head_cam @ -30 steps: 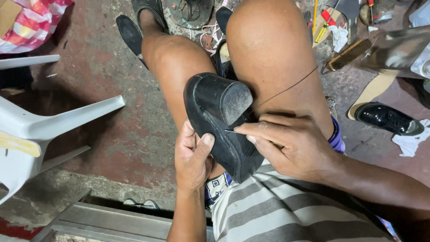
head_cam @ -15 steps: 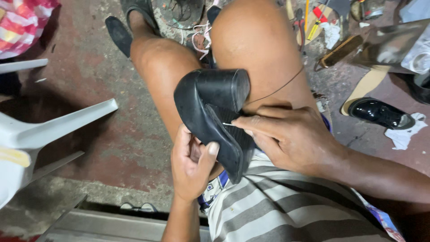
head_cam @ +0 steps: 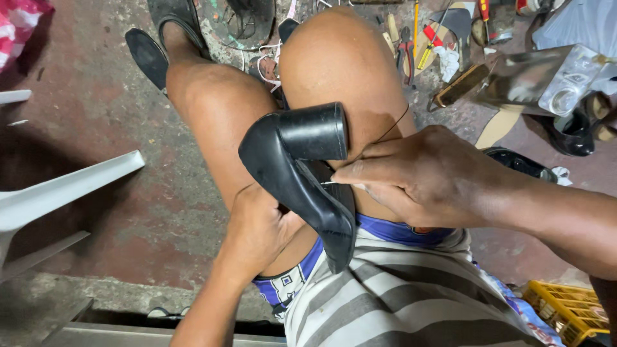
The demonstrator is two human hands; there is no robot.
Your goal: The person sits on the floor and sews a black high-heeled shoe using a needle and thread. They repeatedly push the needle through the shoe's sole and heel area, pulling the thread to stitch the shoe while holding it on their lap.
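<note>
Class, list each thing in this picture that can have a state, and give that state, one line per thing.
Shoe: black, heel up, resting across the lap.
Left hand: gripping the shoe from below.
Right hand: pinching a needle at the shoe.
Thread: taut across the knee.
Crate: yellow, on the floor.

Packaging in my view: one clear wrapper, one crate, one bag corner.

At the upper right I see a crumpled clear plastic package lying on the floor among scattered tools, glossy and see-through, boxy in shape with a round moulded bulge at one end. In the lower right corner sits a yellow plastic crate with a slatted, grid-like wall, only partly in my frame. A red-and-white checked bag shows at the top left edge. I can make out no signs or screens.
</note>
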